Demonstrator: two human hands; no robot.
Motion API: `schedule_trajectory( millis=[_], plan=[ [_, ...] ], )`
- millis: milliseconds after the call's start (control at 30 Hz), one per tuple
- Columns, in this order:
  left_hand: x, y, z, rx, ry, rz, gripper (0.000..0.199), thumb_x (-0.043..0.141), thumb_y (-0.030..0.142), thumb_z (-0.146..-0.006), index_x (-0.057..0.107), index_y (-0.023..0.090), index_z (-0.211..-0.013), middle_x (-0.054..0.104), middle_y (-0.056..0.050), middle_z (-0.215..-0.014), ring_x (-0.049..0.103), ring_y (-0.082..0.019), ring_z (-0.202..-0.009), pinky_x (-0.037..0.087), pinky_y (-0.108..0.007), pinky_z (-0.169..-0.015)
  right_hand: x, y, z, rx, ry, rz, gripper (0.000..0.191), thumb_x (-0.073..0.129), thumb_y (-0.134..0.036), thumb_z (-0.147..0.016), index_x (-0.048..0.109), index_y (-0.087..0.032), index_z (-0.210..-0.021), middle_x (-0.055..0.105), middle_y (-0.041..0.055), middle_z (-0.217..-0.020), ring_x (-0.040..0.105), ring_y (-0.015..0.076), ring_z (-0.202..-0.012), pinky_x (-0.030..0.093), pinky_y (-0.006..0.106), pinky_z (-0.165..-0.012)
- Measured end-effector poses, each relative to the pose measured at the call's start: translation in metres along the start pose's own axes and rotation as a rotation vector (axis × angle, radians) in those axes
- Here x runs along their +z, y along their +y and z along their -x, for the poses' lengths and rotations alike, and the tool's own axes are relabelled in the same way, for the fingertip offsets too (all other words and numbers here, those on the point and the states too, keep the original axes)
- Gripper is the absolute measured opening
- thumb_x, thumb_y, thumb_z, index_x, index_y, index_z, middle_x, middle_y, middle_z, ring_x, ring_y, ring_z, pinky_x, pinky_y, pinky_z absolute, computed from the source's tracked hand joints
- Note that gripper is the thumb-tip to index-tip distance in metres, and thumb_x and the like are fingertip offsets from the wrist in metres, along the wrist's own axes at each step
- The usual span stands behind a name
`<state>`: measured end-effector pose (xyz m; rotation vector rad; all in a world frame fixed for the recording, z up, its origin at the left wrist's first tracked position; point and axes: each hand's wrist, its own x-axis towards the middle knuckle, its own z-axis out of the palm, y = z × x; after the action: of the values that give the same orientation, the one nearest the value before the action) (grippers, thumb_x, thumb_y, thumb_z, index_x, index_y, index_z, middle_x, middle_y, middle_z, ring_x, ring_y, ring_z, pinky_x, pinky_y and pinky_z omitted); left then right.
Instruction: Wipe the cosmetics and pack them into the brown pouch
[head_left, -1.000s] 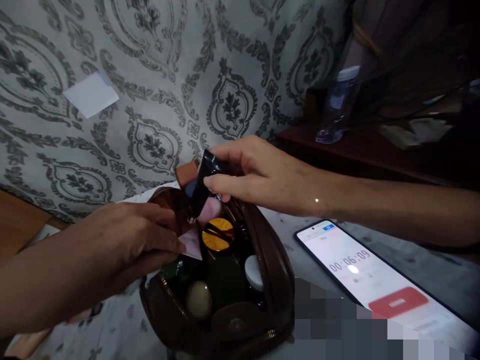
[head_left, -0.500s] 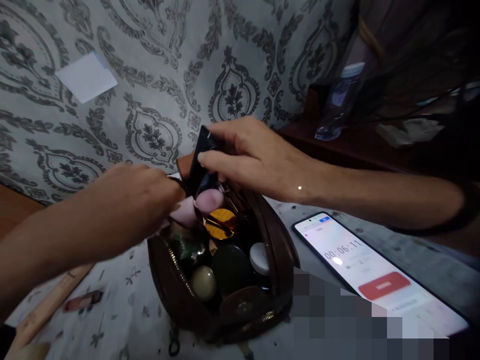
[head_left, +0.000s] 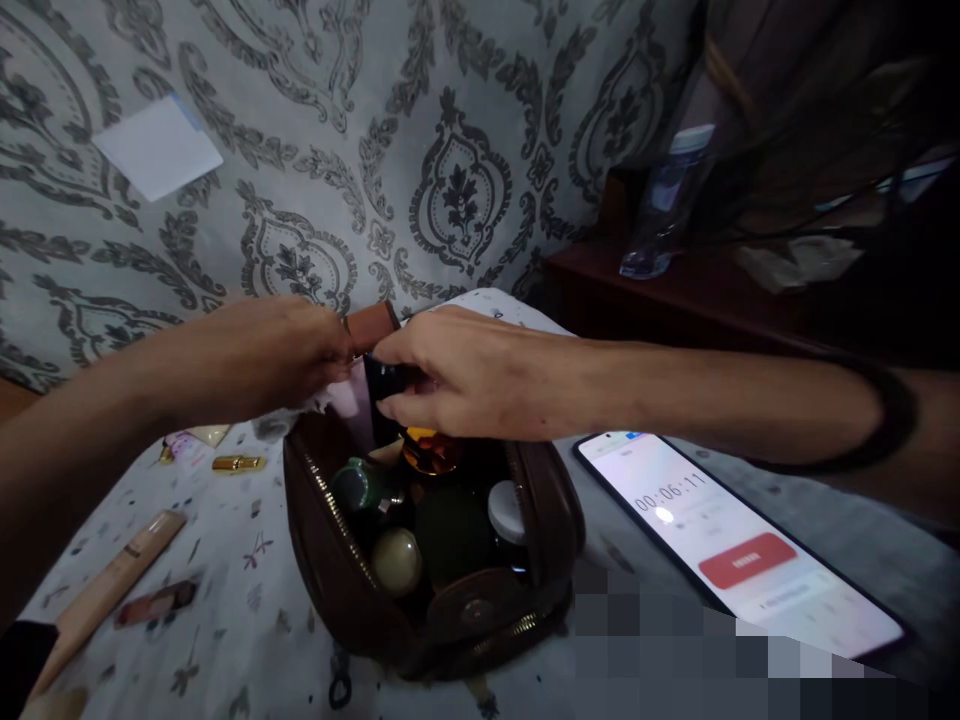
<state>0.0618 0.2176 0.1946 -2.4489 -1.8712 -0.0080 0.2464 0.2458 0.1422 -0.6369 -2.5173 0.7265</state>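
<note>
Two hands (head_left: pixel 352 360) grip smooth tubes (head_left: pixel 379 385) above brown leather (head_left: pixel 322 590).

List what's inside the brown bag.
Bag: green-capped jar, cream ball-shaped item, white-lidded jar, amber lid, dark round lid. Hands cover part of the far end; bottom hidden.

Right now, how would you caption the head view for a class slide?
Two hands work inside an open brown bag beside a lit phone.
</note>
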Motion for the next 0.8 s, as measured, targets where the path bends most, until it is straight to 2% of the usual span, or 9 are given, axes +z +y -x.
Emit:
schedule_trajectory(
  millis=[100,233,367,467,567,667,800],
  plan=[
    [0.002,-0.007,-0.005,0.128,-0.182,-0.175,0.027,0.055,0.023,-0.085,0.061,0.016,-0.060,0.048,0.005,-0.051,0.050,-0.008,-0.050,0.043,-0.023,-0.067,0.001,-0.003,-0.007,0.016,-0.046,0.024,0.012,0.066,-0.013,-0.077,0.057,-0.017,-0.069,0.051,-0.0026,-0.061,0.051,0.0110,-0.064,0.034,0.024,-0.056],
    [-0.001,-0.008,-0.005,0.087,-0.170,-0.245,0.020,0.055,0.016,-0.080,0.061,0.018,-0.062,0.053,0.001,-0.055,0.058,-0.015,-0.060,0.043,-0.026,-0.067,-0.001,-0.004,-0.014,0.010,-0.070,0.033,0.005,0.066,-0.012,-0.078,0.062,-0.016,-0.078,0.055,-0.0037,-0.063,0.053,0.0096,-0.063,0.037,0.021,-0.056],
    [-0.009,0.001,-0.002,0.037,-0.217,-0.276,0.019,0.054,0.017,-0.080,0.061,0.021,-0.062,0.059,-0.002,-0.059,0.057,-0.017,-0.062,0.041,-0.028,-0.063,0.000,-0.007,-0.019,0.041,-0.189,-0.003,0.007,0.061,-0.015,-0.085,0.065,-0.015,-0.090,0.063,-0.0020,-0.069,0.058,0.0103,-0.065,0.042,0.021,-0.059],
    [-0.006,0.003,-0.002,0.054,-0.202,-0.302,0.016,0.054,0.022,-0.083,0.066,0.022,-0.072,0.064,-0.003,-0.066,0.059,-0.019,-0.065,0.040,-0.028,-0.063,0.005,-0.011,-0.021,0.040,-0.285,0.151,0.011,0.062,-0.013,-0.084,0.067,-0.014,-0.094,0.067,0.0022,-0.081,0.061,0.0131,-0.072,0.042,0.023,-0.063],
    [0.001,0.000,-0.001,0.095,-0.170,-0.317,0.020,0.051,0.029,-0.086,0.070,0.024,-0.091,0.067,-0.003,-0.074,0.062,-0.021,-0.072,0.041,-0.029,-0.067,0.010,-0.012,-0.022,0.025,-0.320,0.306,0.015,0.063,-0.014,-0.085,0.067,-0.013,-0.099,0.068,0.0056,-0.090,0.061,0.0156,-0.079,0.039,0.025,-0.064],
    [0.005,-0.002,0.000,0.085,-0.156,-0.341,0.024,0.052,0.028,-0.085,0.070,0.023,-0.100,0.070,-0.005,-0.082,0.064,-0.023,-0.078,0.041,-0.029,-0.068,0.010,-0.011,-0.021,-0.004,-0.314,0.299,0.016,0.065,-0.020,-0.086,0.067,-0.014,-0.100,0.065,0.0030,-0.082,0.058,0.0140,-0.073,0.036,0.025,-0.062],
    [0.007,0.002,0.004,0.018,-0.122,-0.391,0.025,0.047,0.025,-0.086,0.070,0.021,-0.094,0.070,-0.007,-0.086,0.064,-0.024,-0.082,0.039,-0.029,-0.066,0.005,-0.010,-0.019,-0.029,-0.276,0.240,0.006,0.067,-0.020,-0.085,0.068,-0.015,-0.088,0.059,-0.0024,-0.068,0.050,0.0109,-0.063,0.033,0.025,-0.060]
  ],
)
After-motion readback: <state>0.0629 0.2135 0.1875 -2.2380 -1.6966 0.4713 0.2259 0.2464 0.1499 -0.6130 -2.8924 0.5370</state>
